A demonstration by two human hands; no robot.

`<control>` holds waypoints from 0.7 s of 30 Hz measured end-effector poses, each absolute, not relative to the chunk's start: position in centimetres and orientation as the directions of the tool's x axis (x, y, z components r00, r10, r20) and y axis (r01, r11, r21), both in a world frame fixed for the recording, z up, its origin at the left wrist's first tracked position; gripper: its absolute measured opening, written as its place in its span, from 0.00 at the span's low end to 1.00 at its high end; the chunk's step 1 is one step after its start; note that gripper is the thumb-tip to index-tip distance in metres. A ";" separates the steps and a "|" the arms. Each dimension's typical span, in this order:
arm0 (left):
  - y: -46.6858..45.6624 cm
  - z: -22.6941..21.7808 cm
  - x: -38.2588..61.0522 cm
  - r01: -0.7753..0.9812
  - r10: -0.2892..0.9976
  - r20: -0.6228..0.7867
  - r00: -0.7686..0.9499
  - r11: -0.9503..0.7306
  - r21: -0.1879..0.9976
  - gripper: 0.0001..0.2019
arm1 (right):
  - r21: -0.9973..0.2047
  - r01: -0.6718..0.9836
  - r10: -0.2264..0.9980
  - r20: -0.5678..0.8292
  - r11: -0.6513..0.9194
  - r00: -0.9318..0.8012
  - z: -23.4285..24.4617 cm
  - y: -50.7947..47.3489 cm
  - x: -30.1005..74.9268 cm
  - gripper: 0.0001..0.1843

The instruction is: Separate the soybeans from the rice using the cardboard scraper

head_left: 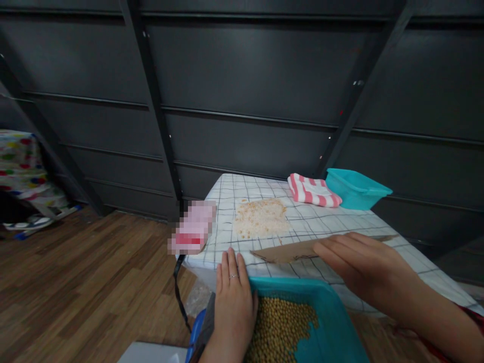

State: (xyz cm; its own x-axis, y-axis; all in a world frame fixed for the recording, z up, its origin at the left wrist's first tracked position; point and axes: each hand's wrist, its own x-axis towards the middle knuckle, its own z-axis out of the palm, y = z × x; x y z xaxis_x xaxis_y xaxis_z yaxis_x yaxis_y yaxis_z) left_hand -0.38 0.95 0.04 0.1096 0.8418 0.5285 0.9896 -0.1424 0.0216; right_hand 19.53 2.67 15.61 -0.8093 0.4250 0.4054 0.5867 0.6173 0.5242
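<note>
Nearest, teal tray (325, 297) of soybeans (280, 327): likely heavy, load shifts; grip rims. On tray's left rim, left hand (232, 302) flat, released. Beyond tray, right hand (359, 267) covers cardboard strip (287, 251), grasp unclear; likely light, stiff. Farther, grain pile (260, 218), striped towel (313, 190).

We held our left hand (232, 297) flat with its fingers together and pointing forward, while our right hand (355, 262) came in from the right on a bare forearm, palm down, fingers stretched leftward.

No text, label or number can be read anywhere (the pink patch (193, 228) is pixelated).
</note>
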 end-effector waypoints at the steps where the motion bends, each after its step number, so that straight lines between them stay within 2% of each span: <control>1: 1.0 0.0 -0.4 0.989 0.844 0.525 0.112 -0.146 0.023 0.28 | 0.511 0.593 0.430 0.410 0.622 -0.804 15.6 2.6 19.6 0.17; 14: 1.1 -0.1 -0.3 0.993 0.835 0.542 0.097 -0.114 -0.002 0.27 | 0.404 0.590 0.424 0.430 0.699 -0.797 15.6 2.1 21.5 0.17; 18: 1.1 -0.1 -0.2 0.994 0.827 0.552 0.105 -0.110 -0.024 0.26 | 0.555 0.571 0.339 0.469 0.605 -0.816 15.9 2.4 22.8 0.16; 21: 1.1 -0.1 -0.1 0.991 0.820 0.557 0.130 -0.123 -0.051 0.26 | 0.619 0.581 0.342 0.471 0.528 -0.813 15.8 3.0 22.1 0.17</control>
